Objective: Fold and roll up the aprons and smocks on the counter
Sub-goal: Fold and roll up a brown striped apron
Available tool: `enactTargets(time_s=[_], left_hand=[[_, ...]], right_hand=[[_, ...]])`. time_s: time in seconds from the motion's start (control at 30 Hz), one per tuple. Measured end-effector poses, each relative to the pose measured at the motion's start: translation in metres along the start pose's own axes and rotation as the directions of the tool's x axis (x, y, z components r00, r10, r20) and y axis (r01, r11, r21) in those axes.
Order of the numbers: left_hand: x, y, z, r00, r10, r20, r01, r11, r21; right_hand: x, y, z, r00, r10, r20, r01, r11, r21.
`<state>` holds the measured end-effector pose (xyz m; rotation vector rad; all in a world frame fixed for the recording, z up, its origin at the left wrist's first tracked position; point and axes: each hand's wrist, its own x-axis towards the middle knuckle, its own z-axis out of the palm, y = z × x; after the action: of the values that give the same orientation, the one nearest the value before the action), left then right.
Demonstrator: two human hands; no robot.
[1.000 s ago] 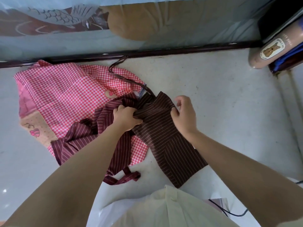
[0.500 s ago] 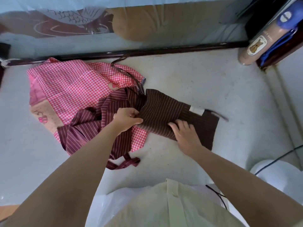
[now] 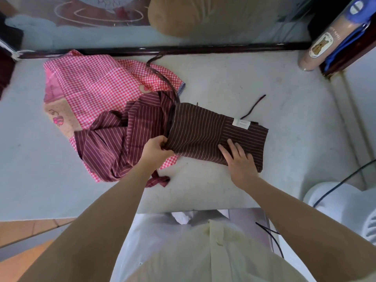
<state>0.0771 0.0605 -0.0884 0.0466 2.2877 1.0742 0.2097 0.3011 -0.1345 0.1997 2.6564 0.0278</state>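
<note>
A dark brown striped apron (image 3: pixel 205 132) lies folded into a flat band across the middle of the pale counter (image 3: pixel 234 84), its white label facing up near the right end. My left hand (image 3: pixel 156 149) pinches the band's left end. My right hand (image 3: pixel 238 157) presses flat on its near right part. A maroon striped apron (image 3: pixel 124 139) lies crumpled to the left, partly over a pink gingham smock (image 3: pixel 91 86) spread at the back left. A thin dark strap (image 3: pixel 253 106) trails from the brown apron's far edge.
A dark rail (image 3: pixel 183 50) runs along the counter's back edge under a glass panel. A tan bottle with a bear label (image 3: pixel 319 47) stands at the back right corner. A white round object (image 3: pixel 343 206) with a black cable sits at the near right.
The brown apron has been laid down and folded flat to the right. My right hand let go of its edge and now presses flat on it. My left hand keeps its pinch.
</note>
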Motion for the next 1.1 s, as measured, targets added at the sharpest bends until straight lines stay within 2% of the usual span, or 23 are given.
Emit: enactTargets(time_s=[0.07, 0.13, 0.3, 0.43, 0.57, 0.63, 0.77, 0.87, 0.93, 0.97, 1.03, 1.1], left_hand=[[-0.006, -0.014, 0.003, 0.997, -0.051, 0.054, 0.05, 0.999, 0.022], [-0.012, -0.023, 0.005, 0.994, -0.078, 0.083, 0.081, 0.996, -0.035], [-0.019, -0.031, 0.008, 0.992, -0.042, -0.116, 0.024, 0.988, -0.151], [-0.02, -0.036, 0.012, 0.995, -0.074, -0.073, 0.062, 0.987, -0.149], [-0.023, -0.034, 0.011, 0.996, -0.073, 0.049, 0.082, 0.977, -0.196], [-0.023, -0.034, 0.01, 0.996, -0.061, 0.068, 0.073, 0.978, -0.194], [-0.021, -0.038, 0.012, 0.996, -0.083, 0.015, 0.084, 0.985, -0.151], [-0.02, -0.04, 0.013, 0.995, -0.095, 0.013, 0.096, 0.988, -0.125], [-0.021, -0.041, 0.013, 0.995, -0.093, 0.037, 0.097, 0.987, -0.129], [-0.021, -0.041, 0.012, 0.995, -0.085, 0.057, 0.092, 0.986, -0.14], [-0.022, -0.044, 0.008, 0.993, -0.081, 0.089, 0.095, 0.981, -0.17], [-0.022, -0.048, 0.006, 0.99, -0.102, 0.093, 0.114, 0.984, -0.134]], right_hand=[[-0.007, 0.001, 0.005, 1.0, -0.021, 0.02, 0.021, 1.0, -0.003], [-0.011, 0.004, 0.007, 0.999, -0.028, 0.044, 0.028, 1.0, 0.013], [-0.016, 0.009, 0.012, 0.998, -0.029, 0.063, 0.022, 0.993, 0.116], [-0.01, 0.007, 0.005, 0.992, 0.031, -0.121, 0.009, 0.947, 0.32], [0.015, 0.007, -0.018, 0.936, 0.108, -0.335, 0.062, 0.886, 0.459], [0.032, 0.005, -0.033, 0.924, 0.119, -0.363, 0.09, 0.855, 0.511], [0.068, -0.009, -0.065, 0.965, 0.037, -0.258, 0.108, 0.844, 0.525], [0.09, -0.024, -0.081, 0.994, -0.022, -0.108, 0.069, 0.885, 0.46], [0.098, -0.03, -0.087, 0.994, -0.063, -0.089, 0.096, 0.893, 0.44], [0.1, -0.032, -0.091, 0.988, -0.105, -0.111, 0.147, 0.863, 0.484], [0.104, -0.032, -0.097, 0.97, -0.218, -0.109, 0.237, 0.738, 0.632], [0.107, -0.033, -0.104, 0.953, -0.3, -0.041, 0.237, 0.656, 0.717]])
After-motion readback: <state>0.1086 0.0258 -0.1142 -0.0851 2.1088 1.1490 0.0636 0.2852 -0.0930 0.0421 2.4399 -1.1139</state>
